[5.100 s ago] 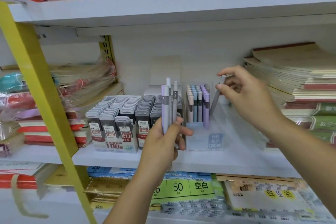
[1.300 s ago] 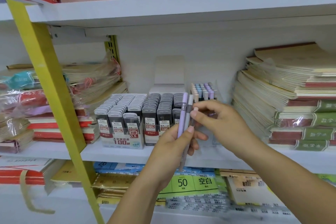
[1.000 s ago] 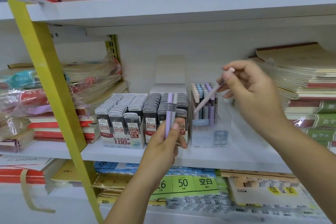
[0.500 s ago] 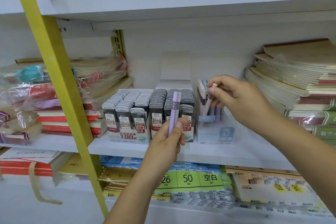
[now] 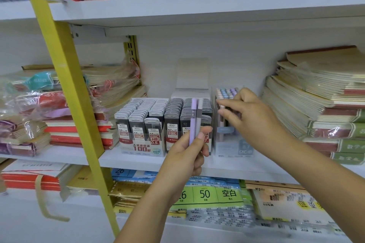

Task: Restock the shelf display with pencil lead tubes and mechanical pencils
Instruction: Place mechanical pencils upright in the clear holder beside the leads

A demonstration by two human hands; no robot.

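Head camera: a person restocks a stationery shelf (image 5: pixel 138 161) from the aisle. The left hand (image 5: pixel 187 154) curls round two mechanical pencils (image 5: pixel 193 124) (one lilac, one grey) and holds them upright in front of the pencil lead tubes (image 5: pixel 142 122), apparently as a ready supply within easy reach of the other hand. The right hand (image 5: pixel 252 116) pinches a pink pencil (image 5: pixel 222 107) between thumb and forefinger, cap up, at the near left corner of the clear display box (image 5: pixel 235 150), seemingly so that it can go tip-first into a free slot beside the pastel pencils (image 5: pixel 227 92) standing at the back. The tubes sit in tight rows in their cartons with the 0.5 and 0.7 labels facing out, and that part of the job looks complete. The pencil box has room at the front, so by appearance three pencils remain to be seated. Stacked notebooks (image 5: pixel 316 108) crowd the box on the right — little space for the wrist, which may explain the approach from above.
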